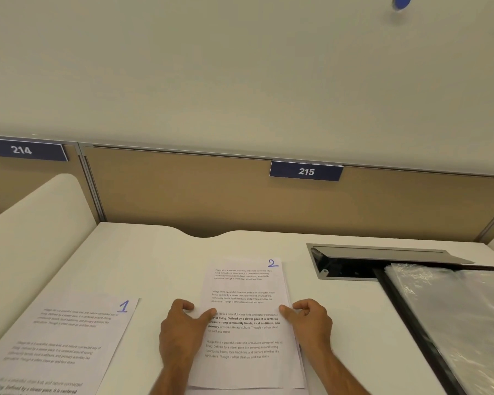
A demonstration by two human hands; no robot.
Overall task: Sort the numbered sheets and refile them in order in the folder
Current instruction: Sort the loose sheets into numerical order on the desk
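We see the white counter (pixel 160 260) with its far edge notched by a shallow curved cut-out under the tan partition panel (pixel 183 189).

Our left hand (pixel 183 329) and right hand (pixel 311 323) pinch the two long sides of a small stack of white printed sheets (pixel 246 343) lying near the middle of the near edge; thumbs lie on top, the other fingers curl at the paper's edges. The top sheet bears a handwritten blue 2. How many sheets lie beneath, we cannot tell.

One more white printed sheet marked with a blue 1 (pixel 66 337) lies apart at the near left corner, turned askew. Bare counter lies between the two and beyond them to the far edge.

Toward the right edge lies the open black folder with clear plastic sleeves (pixel 454 323), its far end overlapping a grey cable hatch (pixel 382 256).

Two blue number plates, 214 (pixel 23 150) and 215 (pixel 306 171), hang on the partition.
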